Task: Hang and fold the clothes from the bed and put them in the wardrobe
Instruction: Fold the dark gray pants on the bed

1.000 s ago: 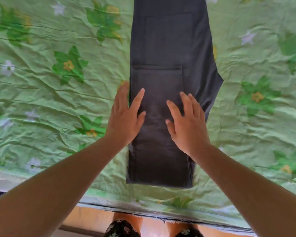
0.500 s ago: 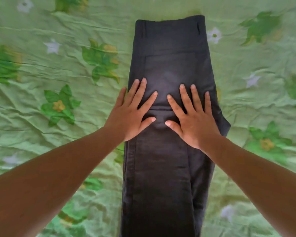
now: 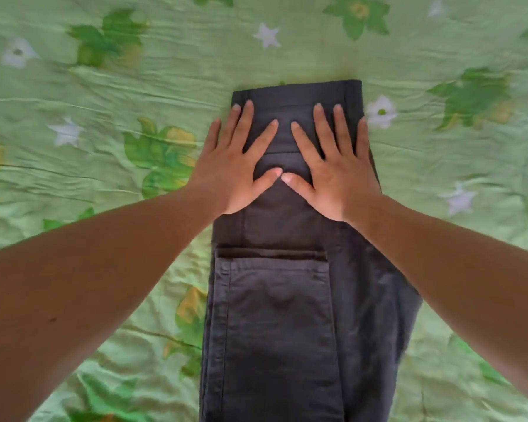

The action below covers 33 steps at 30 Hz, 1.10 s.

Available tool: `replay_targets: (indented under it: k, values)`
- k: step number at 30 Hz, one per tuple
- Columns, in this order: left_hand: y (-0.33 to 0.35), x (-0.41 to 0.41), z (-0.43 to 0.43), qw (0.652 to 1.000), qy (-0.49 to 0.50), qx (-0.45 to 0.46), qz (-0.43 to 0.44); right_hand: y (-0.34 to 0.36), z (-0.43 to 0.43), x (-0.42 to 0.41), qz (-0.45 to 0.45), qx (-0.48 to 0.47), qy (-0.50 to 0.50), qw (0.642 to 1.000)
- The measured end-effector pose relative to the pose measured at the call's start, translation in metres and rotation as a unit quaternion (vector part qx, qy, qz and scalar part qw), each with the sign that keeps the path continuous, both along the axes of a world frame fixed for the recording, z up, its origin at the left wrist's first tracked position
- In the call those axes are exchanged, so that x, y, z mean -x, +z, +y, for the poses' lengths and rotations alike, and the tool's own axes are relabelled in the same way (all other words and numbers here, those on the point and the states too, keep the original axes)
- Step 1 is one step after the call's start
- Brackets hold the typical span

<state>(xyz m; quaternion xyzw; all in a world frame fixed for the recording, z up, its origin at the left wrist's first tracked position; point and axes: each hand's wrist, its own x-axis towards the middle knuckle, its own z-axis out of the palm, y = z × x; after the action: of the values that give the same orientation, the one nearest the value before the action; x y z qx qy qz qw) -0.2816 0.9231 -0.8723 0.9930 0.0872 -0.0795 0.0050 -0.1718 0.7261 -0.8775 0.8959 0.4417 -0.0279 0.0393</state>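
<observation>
At waistband [image 3: 296, 92] of trousers [image 3: 275, 315] | left hand [image 3: 235, 172], right hand [image 3: 336, 175] pressing flat (fingers [image 3: 247, 123] spread) | both slid up

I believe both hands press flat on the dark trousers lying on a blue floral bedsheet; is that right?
Not quite: the head view shows the bedsheet is green, not blue. The left hand and right hand do press flat on the dark trousers.

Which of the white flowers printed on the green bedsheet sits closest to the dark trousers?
The white flower beside the right hand, almost touching the top corner of the folded dark grey trousers; the other white flowers lie well clear of them.
</observation>
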Motion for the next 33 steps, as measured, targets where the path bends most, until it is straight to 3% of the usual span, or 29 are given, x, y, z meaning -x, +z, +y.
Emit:
replay_targets:
  k: [7, 10, 16, 19, 21, 23, 27, 31, 33]
  values:
    - [0.027, -0.004, -0.004, 0.998, 0.037, 0.033, 0.044, 0.017, -0.007, -0.005, 0.08, 0.006, -0.022, 0.997]
    - [0.042, 0.032, -0.026, 0.991, 0.06, 0.107, 0.058, 0.026, -0.032, 0.029, 0.12, 0.011, -0.059, 0.991]
    - [0.055, 0.168, -0.103, 0.992, -0.105, 0.075, 0.014, 0.044, -0.124, 0.148, 0.093, 0.028, -0.061, 0.993]
    - [0.05, 0.206, -0.129, 0.991, -0.113, 0.056, 0.048, 0.054, -0.155, 0.176, 0.089, 0.005, -0.121, 0.989]
    - [0.052, 0.212, -0.134, 0.995, -0.066, 0.059, 0.053, 0.059, -0.171, 0.191, 0.107, -0.074, -0.217, 0.967]
    - [0.054, 0.206, -0.135, 0.996, -0.055, 0.064, 0.043, 0.063, -0.179, 0.2, 0.184, -0.194, -0.34, 0.902]
    - [0.052, 0.176, -0.133, 0.994, -0.082, 0.051, 0.055, 0.077, -0.169, 0.191, 0.354, -0.331, -0.556, 0.675]
    - [0.039, 0.152, -0.133, 0.99, -0.064, 0.022, 0.123, 0.08, -0.162, 0.16, 0.453, -0.426, -0.622, 0.475]
    - [0.035, 0.151, -0.135, 0.988, -0.063, 0.011, 0.138, 0.083, -0.161, 0.143, 0.499, -0.443, -0.618, 0.415]
